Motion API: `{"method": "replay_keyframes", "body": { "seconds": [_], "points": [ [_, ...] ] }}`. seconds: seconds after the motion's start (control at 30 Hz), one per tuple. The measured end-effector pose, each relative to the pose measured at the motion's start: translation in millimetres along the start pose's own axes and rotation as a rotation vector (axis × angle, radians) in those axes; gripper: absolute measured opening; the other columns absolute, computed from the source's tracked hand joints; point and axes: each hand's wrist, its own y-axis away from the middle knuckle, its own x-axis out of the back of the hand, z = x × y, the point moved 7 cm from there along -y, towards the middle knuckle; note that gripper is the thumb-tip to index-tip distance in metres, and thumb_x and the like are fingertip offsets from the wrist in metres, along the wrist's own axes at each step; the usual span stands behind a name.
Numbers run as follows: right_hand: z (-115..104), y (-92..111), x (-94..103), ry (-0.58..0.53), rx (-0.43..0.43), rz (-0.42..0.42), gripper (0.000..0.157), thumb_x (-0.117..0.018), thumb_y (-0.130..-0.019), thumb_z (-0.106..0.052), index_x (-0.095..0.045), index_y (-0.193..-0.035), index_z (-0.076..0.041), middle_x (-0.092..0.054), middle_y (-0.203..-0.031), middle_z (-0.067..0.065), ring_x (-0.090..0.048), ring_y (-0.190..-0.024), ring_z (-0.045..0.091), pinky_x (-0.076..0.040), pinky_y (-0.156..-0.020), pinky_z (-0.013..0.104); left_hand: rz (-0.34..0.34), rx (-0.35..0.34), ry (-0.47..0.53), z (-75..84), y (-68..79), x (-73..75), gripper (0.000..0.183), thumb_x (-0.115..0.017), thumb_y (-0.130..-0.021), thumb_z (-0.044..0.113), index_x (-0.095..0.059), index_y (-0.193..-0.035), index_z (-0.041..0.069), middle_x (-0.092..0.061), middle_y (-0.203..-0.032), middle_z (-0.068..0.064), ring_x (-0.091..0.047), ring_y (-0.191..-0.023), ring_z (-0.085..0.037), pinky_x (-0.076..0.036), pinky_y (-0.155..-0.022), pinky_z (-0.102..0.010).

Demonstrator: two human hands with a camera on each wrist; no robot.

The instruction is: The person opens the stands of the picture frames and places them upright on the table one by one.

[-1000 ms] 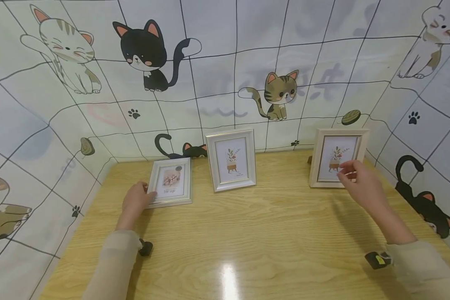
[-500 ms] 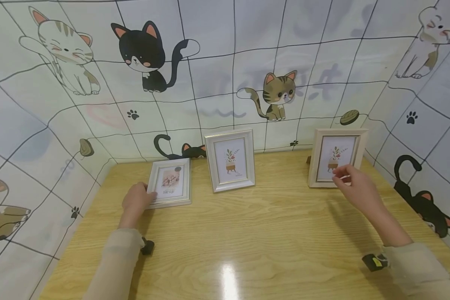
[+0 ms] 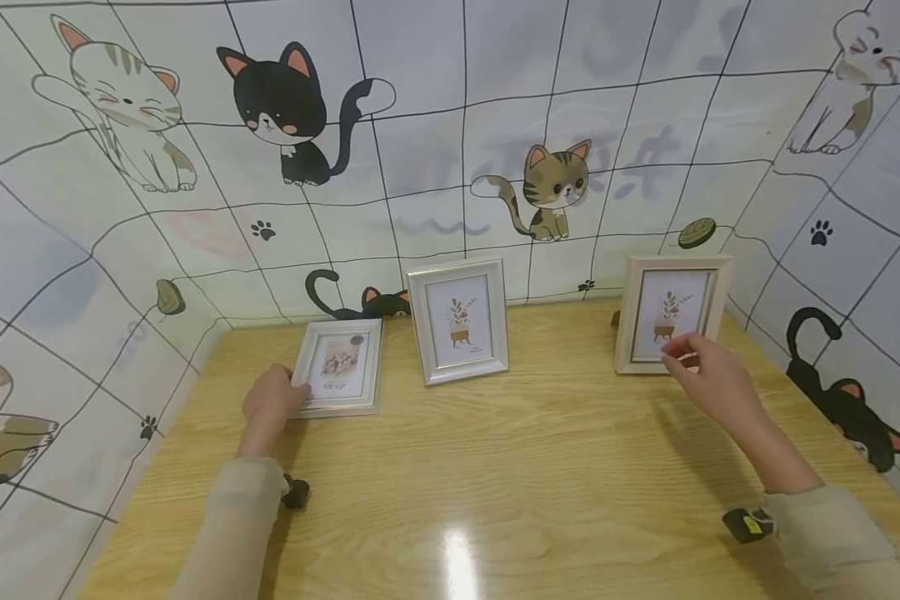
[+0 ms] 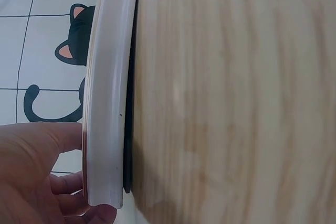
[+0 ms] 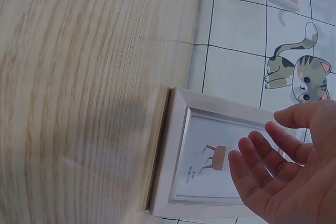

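A white photo frame (image 3: 339,368) with a pink flower print leans far back at the left. My left hand (image 3: 272,402) grips its left edge, thumb on the front side. In the left wrist view the fingers of my left hand (image 4: 31,174) curl behind the edge of the frame (image 4: 107,93). My right hand (image 3: 714,373), fingers loosely bent, hovers before a cream photo frame (image 3: 633,321) with a potted-plant print. From the right wrist view, my right hand (image 5: 294,166) holds nothing and partly covers that frame (image 5: 176,145).
Between them stands another white photo frame (image 3: 459,321) with a plant print, facing me. All three frames are on a wood-grain table (image 3: 525,483). Behind and at both sides rises a white cloth (image 3: 427,150) with cat drawings.
The left frame has turned slightly in my left hand, its lower right corner coming a little nearer. My right hand has drawn slightly down and left, its fingers closer together.
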Motion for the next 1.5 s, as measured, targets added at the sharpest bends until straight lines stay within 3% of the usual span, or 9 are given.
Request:
{"method": "replay_keyframes", "body": {
  "seconds": [0.27,0.43,0.63,1.03,1.3,1.5],
  "points": [
    [0.7,-0.4,-2.7,-0.004,-0.006,-0.005,0.027,-0.054,-0.102,-0.024,-0.060,-0.112,0.000,-0.066,-0.111,0.025,-0.064,-0.099,0.045,-0.051,-0.078,0.058,-0.017,-0.031,0.180,-5.2,0.4,1.1,0.054,-0.061,-0.094,0.025,-0.046,-0.134,-0.008,-0.054,-0.135,-0.030,-0.055,-0.117,-0.043,-0.046,-0.097,-0.054],
    [0.3,0.2,-4.3,-0.002,-0.006,-0.008,0.026,-0.054,-0.102,-0.024,-0.060,-0.112,0.000,-0.066,-0.110,0.025,-0.064,-0.099,0.045,-0.052,-0.078,0.057,-0.025,-0.040,0.280,-6.7,3.1,3.2,0.054,-0.060,-0.095,0.020,-0.043,-0.137,-0.010,-0.050,-0.139,-0.034,-0.050,-0.126,-0.047,-0.041,-0.107,-0.055],
    [-1.3,0.5,-5.9,-0.007,-0.002,-0.013,0.025,-0.055,-0.102,-0.022,-0.061,-0.111,0.000,-0.066,-0.110,0.025,-0.065,-0.099,0.045,-0.053,-0.077,0.057,-0.029,-0.036,0.326,-11.5,2.5,2.6,0.046,-0.052,-0.099,0.016,-0.045,-0.136,-0.010,-0.048,-0.141,-0.034,-0.048,-0.128,-0.048,-0.042,-0.107,-0.055],
    [-5.6,1.4,-7.5,-0.018,-0.005,-0.022,0.026,-0.055,-0.102,-0.023,-0.060,-0.112,0.000,-0.066,-0.110,0.025,-0.065,-0.099,0.045,-0.053,-0.077,0.055,0.012,-0.050,0.186,-16.5,8.3,9.5,0.044,-0.051,-0.100,0.018,-0.050,-0.136,-0.007,-0.053,-0.140,-0.029,-0.051,-0.126,-0.047,-0.044,-0.100,-0.056],
    [-5.6,0.9,-8.2,-0.023,-0.002,-0.021,0.022,-0.057,-0.101,-0.018,-0.060,-0.112,0.000,-0.066,-0.110,0.025,-0.065,-0.098,0.045,-0.053,-0.078,0.056,0.016,-0.069,0.230,-18.0,8.9,7.7,0.046,-0.047,-0.102,0.016,-0.044,-0.142,-0.008,-0.048,-0.143,-0.032,-0.048,-0.129,-0.047,-0.040,-0.108,-0.058],
    [-7.5,0.0,-9.8,-0.021,0.001,-0.020,0.023,-0.058,-0.101,-0.019,-0.061,-0.112,0.001,-0.066,-0.109,0.026,-0.065,-0.097,0.044,-0.053,-0.078,0.057,0.068,-0.136,0.304,-14.7,8.4,10.8,0.047,-0.044,-0.102,0.016,-0.043,-0.144,-0.005,-0.049,-0.143,-0.030,-0.051,-0.127,-0.045,-0.046,-0.104,-0.055]
  ]
}}
